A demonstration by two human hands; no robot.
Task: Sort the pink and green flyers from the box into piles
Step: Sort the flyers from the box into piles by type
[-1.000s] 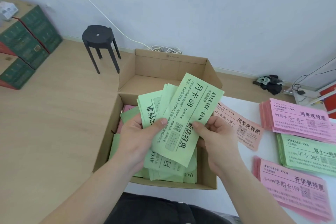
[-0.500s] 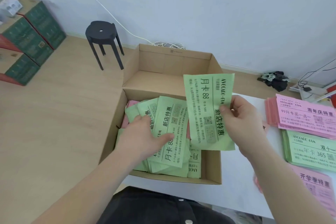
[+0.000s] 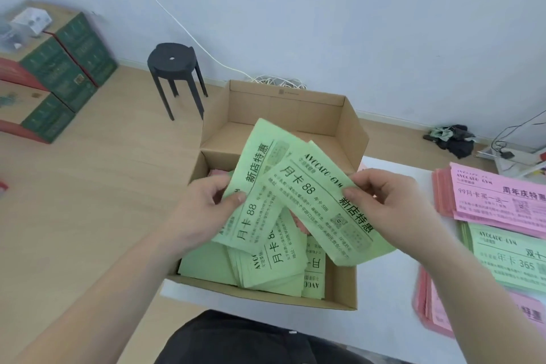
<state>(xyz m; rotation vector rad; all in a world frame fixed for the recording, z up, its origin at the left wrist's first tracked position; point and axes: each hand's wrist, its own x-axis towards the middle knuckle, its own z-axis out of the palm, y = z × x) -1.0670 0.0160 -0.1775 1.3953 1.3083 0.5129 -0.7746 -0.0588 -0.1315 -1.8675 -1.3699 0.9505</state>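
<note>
Left hand (image 3: 204, 210) pinches first green flyer (image 3: 251, 186), thumb on top, above open box (image 3: 342, 289) of loose green flyers (image 3: 266, 272). Right hand (image 3: 390, 204) pinches second green flyer (image 3: 319, 204), overlapping the first. Far right on table (image 3: 384, 289): pink pile (image 3: 496, 198), green pile (image 3: 508, 257).

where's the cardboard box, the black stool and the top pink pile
cardboard box (image 3: 283, 106): head view, inner back wall
black stool (image 3: 180, 63): head view, top of the seat
top pink pile (image 3: 487, 201): head view, printed face of the top sheet
</note>
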